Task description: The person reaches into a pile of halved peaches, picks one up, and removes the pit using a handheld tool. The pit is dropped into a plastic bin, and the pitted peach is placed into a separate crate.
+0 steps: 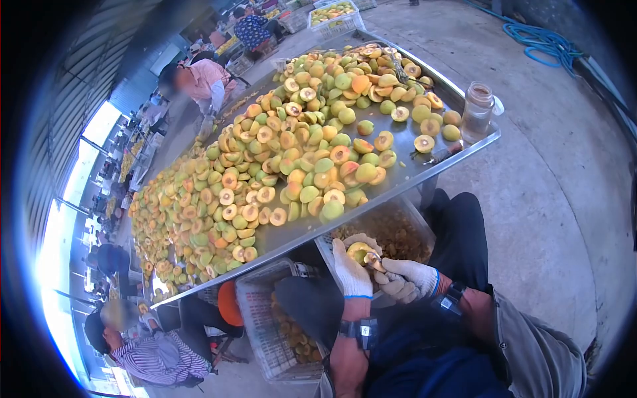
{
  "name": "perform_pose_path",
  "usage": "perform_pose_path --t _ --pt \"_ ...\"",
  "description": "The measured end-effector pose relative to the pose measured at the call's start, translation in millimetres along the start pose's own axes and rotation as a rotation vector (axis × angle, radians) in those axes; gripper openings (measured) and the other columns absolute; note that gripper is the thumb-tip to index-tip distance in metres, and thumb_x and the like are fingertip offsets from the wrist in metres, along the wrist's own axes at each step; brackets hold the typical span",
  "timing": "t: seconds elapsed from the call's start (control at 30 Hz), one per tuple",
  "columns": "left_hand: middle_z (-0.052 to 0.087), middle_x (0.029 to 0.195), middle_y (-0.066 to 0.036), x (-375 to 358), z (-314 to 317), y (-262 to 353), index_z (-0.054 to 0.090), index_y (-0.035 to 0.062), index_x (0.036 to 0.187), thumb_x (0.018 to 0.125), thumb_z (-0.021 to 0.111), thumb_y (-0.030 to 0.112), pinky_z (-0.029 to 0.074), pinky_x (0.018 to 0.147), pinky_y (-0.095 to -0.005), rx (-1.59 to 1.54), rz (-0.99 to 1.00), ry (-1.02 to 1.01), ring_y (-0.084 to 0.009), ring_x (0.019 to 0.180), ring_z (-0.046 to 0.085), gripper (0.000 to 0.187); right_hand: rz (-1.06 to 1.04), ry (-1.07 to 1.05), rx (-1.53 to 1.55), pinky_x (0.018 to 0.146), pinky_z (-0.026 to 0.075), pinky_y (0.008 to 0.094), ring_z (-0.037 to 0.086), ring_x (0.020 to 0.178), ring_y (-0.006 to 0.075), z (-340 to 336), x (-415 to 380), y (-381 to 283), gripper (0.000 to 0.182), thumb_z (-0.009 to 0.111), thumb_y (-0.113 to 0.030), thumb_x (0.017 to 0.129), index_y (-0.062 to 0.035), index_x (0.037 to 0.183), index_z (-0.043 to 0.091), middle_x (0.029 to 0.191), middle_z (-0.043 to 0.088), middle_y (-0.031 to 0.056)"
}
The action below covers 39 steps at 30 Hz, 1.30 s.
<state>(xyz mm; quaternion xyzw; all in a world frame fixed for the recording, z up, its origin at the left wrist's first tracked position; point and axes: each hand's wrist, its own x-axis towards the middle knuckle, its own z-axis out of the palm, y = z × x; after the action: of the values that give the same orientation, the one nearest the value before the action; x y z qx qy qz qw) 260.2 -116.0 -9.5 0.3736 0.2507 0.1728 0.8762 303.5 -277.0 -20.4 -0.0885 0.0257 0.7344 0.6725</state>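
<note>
My left hand (350, 270), in a white work glove, cups a yellow-green peach half (359, 251) with its cut face up. My right hand (410, 280), also gloved, is closed around a small hand tool (375, 263), whose tip is at the peach half's edge; most of its handle is hidden in the glove. Both hands are over a plastic crate (423, 227) with brown pits or scraps in it. Beyond them, a metal tray table (398, 188) bears a big heap of halved peaches (285, 156).
A clear jar (478, 111) stands at the tray's right corner, near a dark-handled tool (446, 152). Another crate (255, 312), holding fruit, is left of my legs. Co-workers sit at the far side (202, 83) and lower left (156, 355). A blue hose (544, 43) lies on the floor.
</note>
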Motion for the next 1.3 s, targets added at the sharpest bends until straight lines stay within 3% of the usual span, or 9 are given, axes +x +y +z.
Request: perform_pose_path --t 0.1,0.17,0.33,0.4,0.5,0.57,0.7,0.93,1.3 --pt "0.069 0.082 -0.019 5.4 -7.6 0.7 0.065 0.0004 0.103 0.111 0.035 0.054 0.056 0.071 -0.0423 -0.079 -0.026 0.108 -0.0323 0.075 0.065 0.062 -0.278 0.434 -0.346 0.035 0.03 0.0199 0.039 0.044 0.0022 3.7 13.7 1.3 0.042 0.048 -0.053 0.11 -0.0146 0.094 0.055 0.064 0.046 -0.0074" --pt "0.07 0.083 -0.018 3.8 -14.0 6.5 0.066 -0.0003 0.104 0.111 0.036 0.054 0.057 0.074 -0.0422 0.231 0.278 0.114 -0.0322 0.08 0.067 0.062 -0.299 0.523 -0.289 0.036 0.033 0.0208 0.04 0.043 0.0035 2.6 14.4 -3.1 0.044 0.049 -0.055 0.109 -0.0145 0.092 0.053 0.063 0.046 -0.0064" --pt "0.069 0.088 -0.015 -16.4 -33.9 101.4 0.067 -0.0004 0.099 0.111 0.042 0.037 0.057 0.075 -0.0372 0.192 0.378 0.415 -0.0247 0.081 0.067 0.047 -0.387 0.639 -0.183 0.039 0.04 0.0264 0.044 0.044 0.007 -24.4 14.6 -7.6 0.044 0.05 -0.054 0.108 -0.0145 0.089 0.052 0.065 0.051 -0.0037" --pt "0.071 0.091 -0.013 -35.4 -46.3 137.1 0.071 0.002 0.1 0.105 0.048 0.034 0.056 0.069 -0.0362 0.738 0.654 0.672 -0.0227 0.083 0.07 0.039 -0.388 0.628 -0.177 0.039 0.039 0.0266 0.044 0.044 0.0073 -22.4 16.0 -9.3 0.044 0.05 -0.054 0.108 -0.0145 0.089 0.053 0.064 0.051 -0.0035" --pt "0.074 0.1 -0.017 -41.9 -121.9 181.0 0.075 0.0 0.103 0.102 0.055 0.029 0.057 0.078 -0.0397 0.673 0.726 0.776 -0.0285 0.091 0.072 0.035 -0.42 0.606 -0.118 0.038 0.038 0.0268 0.045 0.043 0.0077 -27.3 18.6 -9.0 0.044 0.05 -0.054 0.108 -0.0148 0.089 0.053 0.064 0.052 -0.0032" --pt "0.075 0.107 -0.02 -38.8 -157.7 198.3 0.076 -0.0015 0.109 0.098 0.061 0.025 0.055 0.089 -0.0439 1.555 0.745 1.001 -0.0348 0.098 0.071 0.033 -0.419 0.646 -0.122 0.038 0.038 0.0275 0.046 0.042 0.009 -30.2 20.9 -9.6 0.045 0.049 -0.055 0.108 -0.0149 0.09 0.053 0.064 0.052 -0.003" --pt "0.074 0.109 -0.022 -2.8 -162.1 199.5 0.076 -0.0016 0.109 0.097 0.063 0.026 0.053 0.093 -0.048 1.6 0.864 0.84 -0.0397 0.102 0.069 0.033 -0.395 0.692 -0.166 0.037 0.038 0.0284 0.047 0.042 0.0111 -23.4 24.7 -10.0 0.045 0.048 -0.056 0.108 -0.0149 0.091 0.053 0.064 0.052 -0.0024" --pt "0.074 0.111 -0.027 149.1 -129.4 166.6 0.072 0.0006 0.125 0.089 0.066 0.043 0.053 0.095 -0.0486 1.653 0.488 0.59 -0.0443 0.105 0.07 0.057 -0.417 0.82 -0.434 0.041 0.04 0.0284 0.047 0.046 0.0118 -9.4 28.7 -9.8 0.044 0.047 -0.053 0.109 -0.014 0.089 0.05 0.068 0.05 -0.0011" --pt "0.073 0.109 -0.028 199.8 -136.2 155.5 0.064 0.004 0.131 0.082 0.072 0.023 0.055 0.094 -0.051 1.78 0.417 0.418 -0.0436 0.105 0.07 0.053 -0.377 0.797 -0.542 0.048 0.042 0.0242 0.052 0.055 0.0079 -20.6 35.4 -4.1 0.026 0.052 -0.037 0.11 -0.0146 0.098 0.056 0.073 0.054 -0.0052"
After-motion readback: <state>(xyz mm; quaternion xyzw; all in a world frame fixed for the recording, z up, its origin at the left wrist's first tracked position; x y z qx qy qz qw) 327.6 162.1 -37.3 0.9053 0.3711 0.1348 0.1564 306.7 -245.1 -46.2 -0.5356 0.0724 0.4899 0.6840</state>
